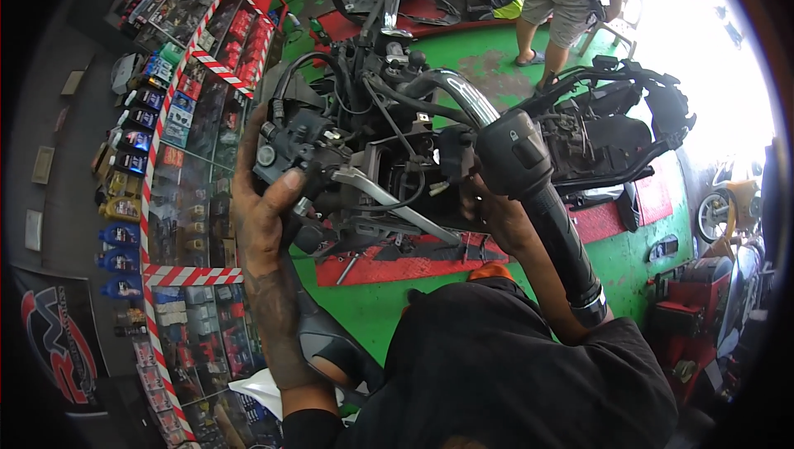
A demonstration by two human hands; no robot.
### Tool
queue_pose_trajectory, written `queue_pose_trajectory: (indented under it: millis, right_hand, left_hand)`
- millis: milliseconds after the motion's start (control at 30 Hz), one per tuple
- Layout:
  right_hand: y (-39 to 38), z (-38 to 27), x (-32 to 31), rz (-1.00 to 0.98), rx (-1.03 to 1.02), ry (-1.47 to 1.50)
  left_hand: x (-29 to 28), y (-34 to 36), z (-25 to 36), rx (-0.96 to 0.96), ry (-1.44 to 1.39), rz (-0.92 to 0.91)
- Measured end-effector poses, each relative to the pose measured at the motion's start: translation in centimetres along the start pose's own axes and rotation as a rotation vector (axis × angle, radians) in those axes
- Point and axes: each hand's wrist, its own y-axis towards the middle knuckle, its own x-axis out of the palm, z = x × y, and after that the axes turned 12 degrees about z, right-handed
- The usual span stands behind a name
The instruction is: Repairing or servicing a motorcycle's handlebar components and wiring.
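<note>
Black grip [558, 238] looms — left fingers [246, 164] clasp dark housing [306, 141] — right fingers' [488, 201] hold unclear.

Floor [364, 317] super green, greyish-brown patch [495, 77] up top. Platform [364, 267] lower middle of frame: red. Tape [194, 276] on left: red-white stripes, pretty loud. Bottles [122, 261] far left blue, few gold. Bike frame [662, 89] mostly black, handlebar [473, 102] chrome silver, switch housing [513, 151] black.

Two bare hands [261, 219] [501, 219] (one left, one right), three all-blue bottles [121, 235] [119, 261] [122, 287], one banner [59, 341], one standing person [564, 7]
</note>
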Motion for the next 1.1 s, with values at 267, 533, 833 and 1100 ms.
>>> queue_pose_trajectory:
  millis: [267,533,833,1100]
  right_hand:
    - [0.0,0.8,-5.0,0.233,-0.123,-0.280]
    - [-3.5,-4.0,4.2,-0.071,-0.273,-0.919]
    - [-2.9,1.2,10.8,0.186,-0.804,-0.963]
    - [-4.2,3.3,16.3,0.750,-0.904,-1.230]
  left_hand:
    - [-4.0,5.6,2.1,-0.094,0.073,-0.165]
    - [-8.0,10.8,0.2,-0.245,-0.142,-0.158]
    - [-14.1,16.5,-0.7,-0.242,-0.016,-0.432]
    - [-17.1,19.2,-2.5,-0.274,0.059,-0.613]
